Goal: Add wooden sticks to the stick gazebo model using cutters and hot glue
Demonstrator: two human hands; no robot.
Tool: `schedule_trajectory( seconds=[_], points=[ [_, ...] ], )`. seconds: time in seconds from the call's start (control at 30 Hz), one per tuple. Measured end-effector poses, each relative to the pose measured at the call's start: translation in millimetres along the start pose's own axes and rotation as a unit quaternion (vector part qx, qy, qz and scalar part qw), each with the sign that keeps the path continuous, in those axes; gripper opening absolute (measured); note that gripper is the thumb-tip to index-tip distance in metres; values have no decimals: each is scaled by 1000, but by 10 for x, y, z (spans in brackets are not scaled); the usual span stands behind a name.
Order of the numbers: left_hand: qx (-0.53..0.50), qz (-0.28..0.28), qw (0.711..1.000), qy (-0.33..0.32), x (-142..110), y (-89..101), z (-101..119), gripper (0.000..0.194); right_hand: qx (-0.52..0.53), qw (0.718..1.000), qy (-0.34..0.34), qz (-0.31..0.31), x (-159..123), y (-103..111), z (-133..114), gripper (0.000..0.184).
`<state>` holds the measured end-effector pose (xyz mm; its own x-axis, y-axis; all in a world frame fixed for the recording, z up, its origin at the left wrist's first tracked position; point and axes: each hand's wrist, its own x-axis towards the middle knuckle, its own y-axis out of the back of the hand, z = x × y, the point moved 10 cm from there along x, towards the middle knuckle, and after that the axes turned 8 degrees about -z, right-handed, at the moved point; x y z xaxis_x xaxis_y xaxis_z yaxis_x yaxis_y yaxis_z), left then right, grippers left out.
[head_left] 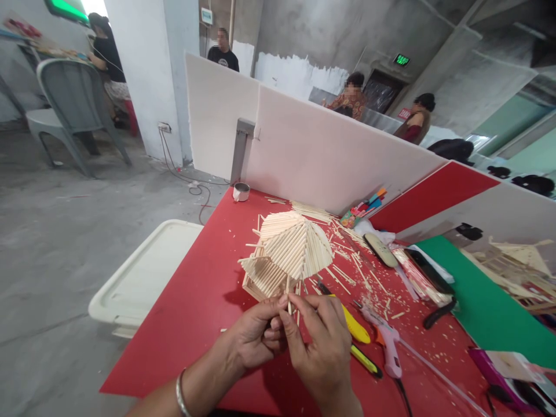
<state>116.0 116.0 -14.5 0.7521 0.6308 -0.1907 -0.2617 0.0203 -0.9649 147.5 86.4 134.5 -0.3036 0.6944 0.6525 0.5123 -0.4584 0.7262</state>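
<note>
A thin stick (289,305) is pinched at the near edge of a small model (284,252) built of pale wooden sticks; I cannot tell whether its far end is joined to the model. The left hand (263,331), a bracelet (181,395) on its wrist, grips the stick between thumb and finger, its other fingers curled. The right hand (320,336) pinches the same stick from the other side, thumb and fingertips closed on it. The model stands on a red table (197,295), just beyond the hands, its ribbed, many-sided roof uppermost. To its right I see loose sticks (343,279) and scattered chips (369,292). Beside the right hand lie a yellow tool (357,325), a cutter (366,361) and a pink glue gun (390,347). Farther right are an oval case (380,250) and a phone (430,271); pens (371,202) stand near the back. A metal cup (241,192) sits at the far left corner. Behind the table runs a pale partition (334,150), with three people beyond it. On the left I have a white lid-like surface (145,275) below table height, a grey chair (72,95) and a seated person (106,55) in dark clothing.
</note>
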Motion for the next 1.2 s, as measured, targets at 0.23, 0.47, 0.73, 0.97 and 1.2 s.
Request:
schedule_trajectory(
  seconds=[0.23,0.47,0.73,0.97,1.2],
  points=[
    [4,1,1000,-1,-3,13,-3,33,0,1000,-5,0,10,0,4,22],
    [-6,8,1000,2,-5,9,-8,31,12,1000,-4,0,-8,-10,10,22],
    [-1,1,1000,2,-7,-18,-3,33,13,1000,-4,-1,-15,-16,6,23],
    [-5,-5,1000,-5,1,-27,4,32,19,1000,-5,4,-12,-14,12,22],
    [0,-6,1000,-10,1,-46,24,29,25,1000,-10,-3,-20,-47,35,22]
  ],
)
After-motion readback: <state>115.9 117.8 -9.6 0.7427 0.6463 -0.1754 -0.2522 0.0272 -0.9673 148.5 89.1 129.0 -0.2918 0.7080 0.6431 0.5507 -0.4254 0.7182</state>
